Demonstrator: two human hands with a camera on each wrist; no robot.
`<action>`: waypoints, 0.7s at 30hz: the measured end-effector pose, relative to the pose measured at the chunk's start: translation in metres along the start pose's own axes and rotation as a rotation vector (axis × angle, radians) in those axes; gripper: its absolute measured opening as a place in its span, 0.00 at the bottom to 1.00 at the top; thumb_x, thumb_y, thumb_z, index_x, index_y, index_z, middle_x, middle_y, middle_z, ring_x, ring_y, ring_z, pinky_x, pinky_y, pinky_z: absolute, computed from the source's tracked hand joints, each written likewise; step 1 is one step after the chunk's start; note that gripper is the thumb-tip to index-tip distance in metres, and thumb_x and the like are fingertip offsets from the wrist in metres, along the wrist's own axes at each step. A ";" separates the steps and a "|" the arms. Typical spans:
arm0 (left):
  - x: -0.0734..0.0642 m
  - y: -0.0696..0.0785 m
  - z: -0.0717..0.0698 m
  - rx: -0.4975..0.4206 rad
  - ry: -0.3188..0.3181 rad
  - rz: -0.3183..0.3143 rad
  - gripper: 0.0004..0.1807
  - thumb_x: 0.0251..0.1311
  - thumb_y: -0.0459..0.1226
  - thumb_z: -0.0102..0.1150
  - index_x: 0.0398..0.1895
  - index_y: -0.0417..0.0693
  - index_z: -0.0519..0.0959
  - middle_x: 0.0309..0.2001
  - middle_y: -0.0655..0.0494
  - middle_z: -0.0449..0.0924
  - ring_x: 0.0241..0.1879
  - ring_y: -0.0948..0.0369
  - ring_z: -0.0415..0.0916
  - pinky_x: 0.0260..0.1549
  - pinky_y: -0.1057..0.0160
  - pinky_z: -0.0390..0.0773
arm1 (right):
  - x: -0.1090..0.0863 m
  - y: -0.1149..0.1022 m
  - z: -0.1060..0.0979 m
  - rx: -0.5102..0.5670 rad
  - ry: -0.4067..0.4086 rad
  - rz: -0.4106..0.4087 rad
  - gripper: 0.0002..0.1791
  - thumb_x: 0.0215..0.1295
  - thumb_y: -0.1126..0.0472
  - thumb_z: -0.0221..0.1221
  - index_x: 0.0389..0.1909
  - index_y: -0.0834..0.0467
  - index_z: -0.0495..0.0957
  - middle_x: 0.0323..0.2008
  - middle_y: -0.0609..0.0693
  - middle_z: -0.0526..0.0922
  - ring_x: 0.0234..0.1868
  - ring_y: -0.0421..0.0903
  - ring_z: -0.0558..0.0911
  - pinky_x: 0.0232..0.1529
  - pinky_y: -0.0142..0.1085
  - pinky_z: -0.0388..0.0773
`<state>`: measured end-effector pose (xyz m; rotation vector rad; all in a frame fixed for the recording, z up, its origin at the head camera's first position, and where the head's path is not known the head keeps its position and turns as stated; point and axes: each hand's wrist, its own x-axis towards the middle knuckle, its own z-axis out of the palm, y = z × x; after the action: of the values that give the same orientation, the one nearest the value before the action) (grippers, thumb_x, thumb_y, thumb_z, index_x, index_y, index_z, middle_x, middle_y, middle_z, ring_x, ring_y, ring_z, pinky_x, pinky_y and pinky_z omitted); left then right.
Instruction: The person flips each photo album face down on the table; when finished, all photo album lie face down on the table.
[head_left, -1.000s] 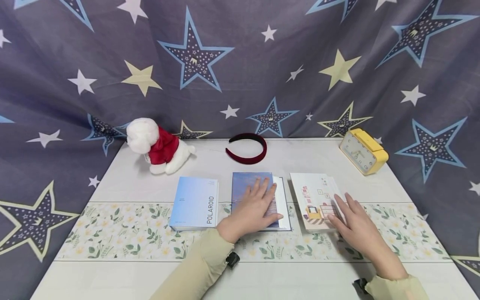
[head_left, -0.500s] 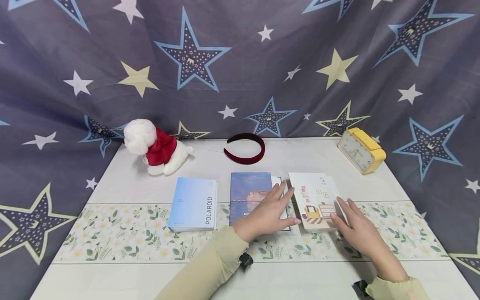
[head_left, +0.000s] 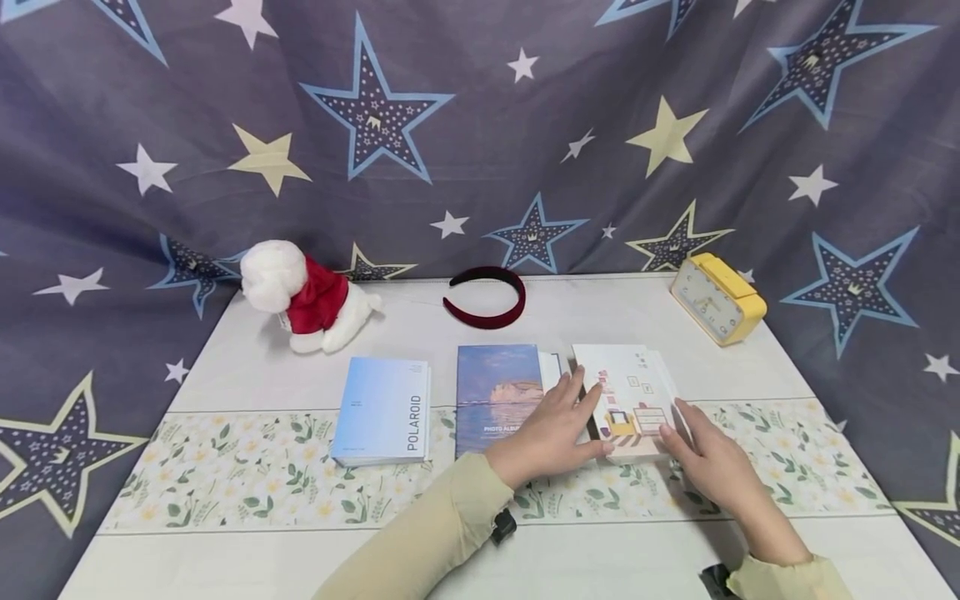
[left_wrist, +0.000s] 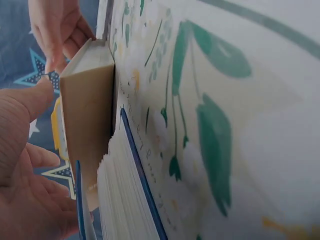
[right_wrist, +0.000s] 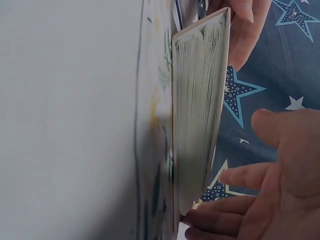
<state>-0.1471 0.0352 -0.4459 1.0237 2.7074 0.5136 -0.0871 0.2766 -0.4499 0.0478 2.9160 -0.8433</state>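
In the head view a white album [head_left: 626, 387] with a pink and yellow room drawing lies flat on the table. My left hand [head_left: 551, 435] spans the gap at its left edge, fingers spread, thumb by the near left corner. Beneath that hand, the blue photo album [head_left: 495, 383] with a cliff picture is partly hidden. My right hand [head_left: 716, 458] is at the white album's right edge, fingers nearly straight. From the right wrist, the album's page edges [right_wrist: 197, 110] face the right fingers [right_wrist: 220, 222]. The left wrist view shows the album's pale spine [left_wrist: 87, 115] by the left thumb [left_wrist: 25, 107].
A light blue POLAROID album [head_left: 382, 408] lies to the left. Behind the albums are a white plush dog [head_left: 315, 300] in red, a dark red headband [head_left: 487, 321] and a yellow alarm clock [head_left: 718, 300]. A star-patterned curtain [head_left: 465, 133] hangs at the back.
My left hand has slid right from the blue photo album's cover to the white album's left edge. The right hand stays at the right edge. The view has shifted slightly.
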 end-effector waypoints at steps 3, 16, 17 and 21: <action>0.002 0.001 0.002 0.022 -0.006 -0.003 0.46 0.67 0.62 0.46 0.79 0.50 0.45 0.77 0.41 0.31 0.76 0.45 0.35 0.71 0.52 0.44 | -0.001 -0.001 0.000 0.010 0.023 -0.004 0.43 0.74 0.39 0.43 0.72 0.72 0.51 0.68 0.76 0.55 0.67 0.74 0.56 0.63 0.66 0.54; 0.005 0.005 0.005 0.073 -0.016 0.034 0.41 0.69 0.62 0.40 0.78 0.51 0.51 0.77 0.41 0.33 0.76 0.48 0.34 0.71 0.53 0.45 | 0.004 -0.005 -0.009 0.080 0.050 0.247 0.48 0.72 0.33 0.34 0.70 0.73 0.55 0.64 0.77 0.62 0.62 0.73 0.65 0.55 0.63 0.69; 0.006 0.005 0.005 0.072 -0.016 0.039 0.41 0.69 0.62 0.40 0.78 0.51 0.51 0.77 0.41 0.33 0.76 0.48 0.34 0.71 0.53 0.44 | 0.005 -0.005 -0.010 0.104 0.048 0.266 0.48 0.72 0.33 0.34 0.71 0.73 0.54 0.65 0.76 0.60 0.63 0.73 0.65 0.55 0.62 0.69; 0.006 0.006 0.004 0.076 -0.020 0.043 0.42 0.68 0.63 0.41 0.77 0.50 0.52 0.77 0.41 0.33 0.76 0.48 0.33 0.72 0.54 0.43 | 0.008 -0.004 -0.013 0.179 0.035 0.310 0.46 0.72 0.35 0.38 0.71 0.72 0.54 0.68 0.74 0.57 0.65 0.73 0.61 0.55 0.61 0.70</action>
<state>-0.1471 0.0445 -0.4479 1.1027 2.7116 0.4083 -0.0968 0.2805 -0.4376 0.5183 2.7493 -1.0491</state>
